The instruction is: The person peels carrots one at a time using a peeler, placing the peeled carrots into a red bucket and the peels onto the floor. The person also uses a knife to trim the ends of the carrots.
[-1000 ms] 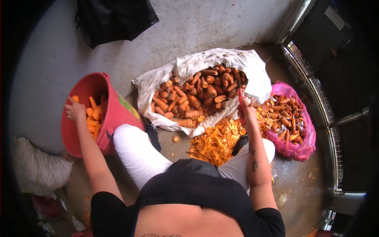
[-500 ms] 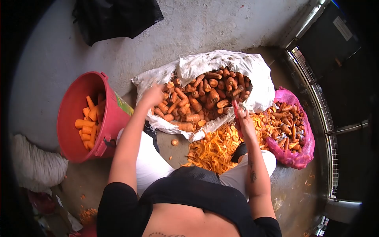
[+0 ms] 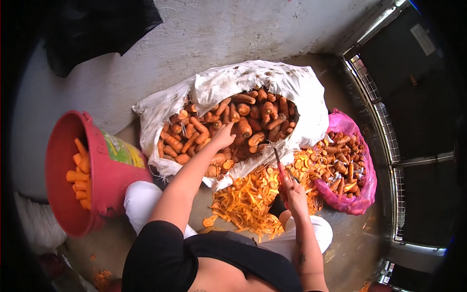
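Note:
My left hand (image 3: 224, 137) reaches over the open white sack (image 3: 311, 97), its fingers stretched toward the unpeeled carrots (image 3: 243, 129). Its fingertips are at the carrots in the middle of the pile; I see none lifted. In my right hand (image 3: 295, 194) is a knife (image 3: 281, 170) with a red handle, its narrow dark blade pointing up toward the sack's front edge. Below the knife, orange carrot peelings (image 3: 243, 204) lie heaped between my legs, with cut slices (image 3: 304, 163) along their upper right side.
To the left, a tilted red bucket (image 3: 109, 194) holds peeled carrots (image 3: 80, 175). A pink plastic bag (image 3: 362, 207) with carrot ends and scraps stands to the right. Black plastic (image 3: 102, 34) hangs on the wall, and a pale sack (image 3: 41, 224) lies at lower left.
My left hand has moved right, from the sack's left edge to the middle of the carrots. My right hand has come down, still with the knife. The view has shifted.

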Demonstrator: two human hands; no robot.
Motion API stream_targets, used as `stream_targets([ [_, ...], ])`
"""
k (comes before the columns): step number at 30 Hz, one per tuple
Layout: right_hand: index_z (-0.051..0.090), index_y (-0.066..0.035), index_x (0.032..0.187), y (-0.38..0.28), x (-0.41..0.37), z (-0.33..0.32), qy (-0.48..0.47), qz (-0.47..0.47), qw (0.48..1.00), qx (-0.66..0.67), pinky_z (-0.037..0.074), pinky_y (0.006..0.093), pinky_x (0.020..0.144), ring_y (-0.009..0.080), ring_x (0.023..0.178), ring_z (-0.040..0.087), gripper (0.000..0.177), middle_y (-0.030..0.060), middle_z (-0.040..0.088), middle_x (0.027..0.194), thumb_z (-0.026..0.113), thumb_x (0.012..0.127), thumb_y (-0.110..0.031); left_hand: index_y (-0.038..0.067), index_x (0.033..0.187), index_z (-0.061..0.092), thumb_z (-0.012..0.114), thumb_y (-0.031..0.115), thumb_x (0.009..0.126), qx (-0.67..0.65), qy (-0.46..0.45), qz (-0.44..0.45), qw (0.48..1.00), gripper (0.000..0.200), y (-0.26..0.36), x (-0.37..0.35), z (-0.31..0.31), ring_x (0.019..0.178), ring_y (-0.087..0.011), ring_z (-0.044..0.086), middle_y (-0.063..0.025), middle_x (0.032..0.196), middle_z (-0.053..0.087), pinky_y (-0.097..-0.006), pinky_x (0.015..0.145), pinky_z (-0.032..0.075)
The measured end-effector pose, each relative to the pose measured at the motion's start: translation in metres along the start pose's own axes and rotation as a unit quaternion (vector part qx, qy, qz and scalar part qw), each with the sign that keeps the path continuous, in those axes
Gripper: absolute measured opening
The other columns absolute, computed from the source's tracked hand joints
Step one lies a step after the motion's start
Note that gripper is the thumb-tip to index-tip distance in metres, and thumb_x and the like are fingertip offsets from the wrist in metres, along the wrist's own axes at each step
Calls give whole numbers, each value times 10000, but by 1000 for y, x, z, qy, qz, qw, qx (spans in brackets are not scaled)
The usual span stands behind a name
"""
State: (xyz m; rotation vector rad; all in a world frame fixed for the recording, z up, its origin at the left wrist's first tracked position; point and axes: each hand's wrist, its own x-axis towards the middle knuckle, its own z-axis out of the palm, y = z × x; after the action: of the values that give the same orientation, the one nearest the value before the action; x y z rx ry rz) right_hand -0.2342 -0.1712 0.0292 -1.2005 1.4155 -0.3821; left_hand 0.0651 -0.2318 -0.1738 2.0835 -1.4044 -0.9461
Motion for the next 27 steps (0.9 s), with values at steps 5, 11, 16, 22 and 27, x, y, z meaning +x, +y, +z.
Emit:
stream_targets([
  [5, 540, -45, 742, -6, 6, -7, 65, -33, 993, 97, 239, 236, 363, 74, 379, 367, 432, -2, 443, 493, 504, 957, -418, 138, 1455, 267, 631, 477, 809, -34, 47, -3, 998, 815, 82, 72, 28, 1242, -362, 456, -214, 1388, 408, -456, 998, 408],
  [11, 549, -53, 758, -3, 7, -19, 84, 23, 989, 120, 271, 231, 406, 77, 436, 397, 399, -7, 466, 548, 544, 936, -411, 79, 1384, 358, 640, 585, 767, -71, 67, -78, 992, 847, 134, 137, 50, 1173, -350, 514, -218, 1287, 489, -426, 930, 464],
  [16, 536, -40, 744, -2, 10, -21, 78, 10, 987, 142, 266, 242, 408, 83, 434, 384, 389, -10, 456, 559, 532, 953, -369, -12, 1076, 595, 653, 453, 786, -61, 44, -98, 992, 551, 123, 169, 59, 1046, -334, 596, -205, 1146, 593, -430, 846, 510],
  [22, 544, -50, 759, -9, 7, -21, 78, 12, 992, 95, 245, 230, 418, 64, 441, 370, 395, -32, 423, 528, 514, 960, -389, 22, 1111, 553, 543, 267, 920, -574, -81, -175, 796, 310, 83, 156, 31, 843, -240, 646, -132, 1030, 612, -382, 658, 589],
  [27, 536, -50, 766, -7, 7, -19, 76, -36, 989, 119, 274, 226, 420, 56, 452, 393, 397, -28, 443, 551, 517, 960, -397, -72, 1217, 469, 509, 296, 876, -711, -237, -59, 659, 503, 71, 67, -18, 897, -275, 641, -208, 1045, 612, -373, 770, 575],
])
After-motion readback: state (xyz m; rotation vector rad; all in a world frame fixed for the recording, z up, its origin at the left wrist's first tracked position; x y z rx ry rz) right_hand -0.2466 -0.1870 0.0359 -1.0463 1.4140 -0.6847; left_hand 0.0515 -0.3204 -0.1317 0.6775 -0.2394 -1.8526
